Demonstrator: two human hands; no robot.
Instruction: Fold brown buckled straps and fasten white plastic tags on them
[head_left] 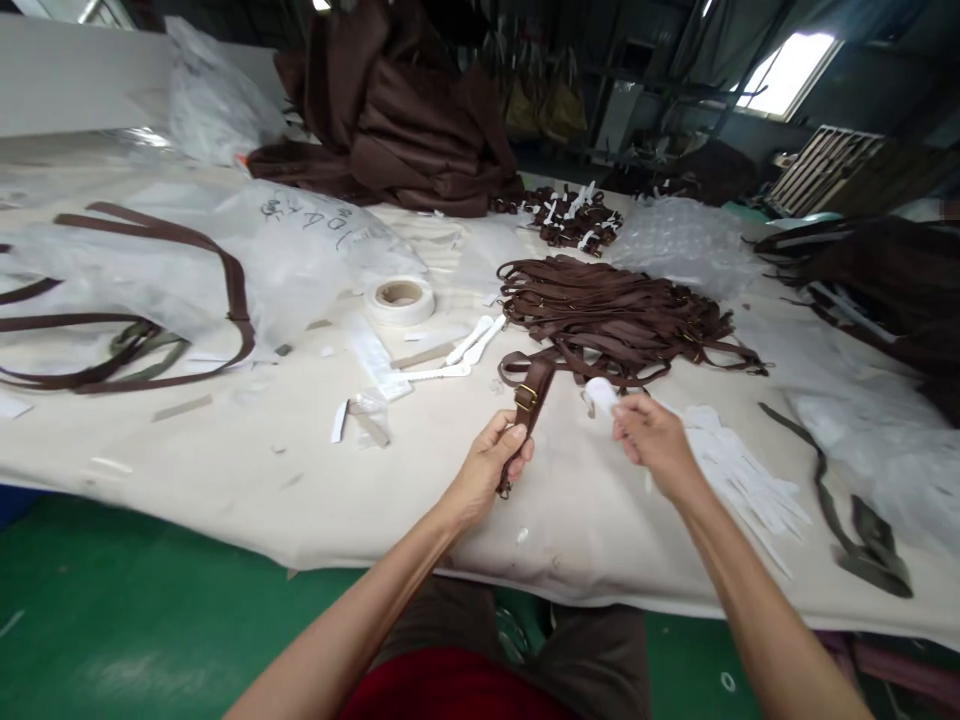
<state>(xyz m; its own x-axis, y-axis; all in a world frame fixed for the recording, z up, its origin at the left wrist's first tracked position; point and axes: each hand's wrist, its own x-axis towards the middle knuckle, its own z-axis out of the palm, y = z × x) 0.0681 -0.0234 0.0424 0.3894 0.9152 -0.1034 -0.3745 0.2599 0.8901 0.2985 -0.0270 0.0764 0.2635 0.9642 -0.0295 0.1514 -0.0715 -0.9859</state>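
My left hand (496, 455) is closed around a folded brown strap (537, 385) with a brass-coloured buckle; a small metal clip hangs below the fingers. To its right, my right hand (651, 440) pinches a white tag (601, 393) with a rounded end, held apart from the strap. Beyond both hands lies a heap of brown straps (615, 310). Beside my right forearm is a loose pile of white tags (739, 470). A few more white tags (476, 340) rest left of the heap.
A roll of white tape (401, 300) and plastic sheeting (315, 235) lie on the cream-covered table (247, 480). Brown material (397, 110) is piled at the back. Loose brown straps (236, 290) stretch at left; a dark green strap (855, 540) lies at right near bubble wrap (690, 245).
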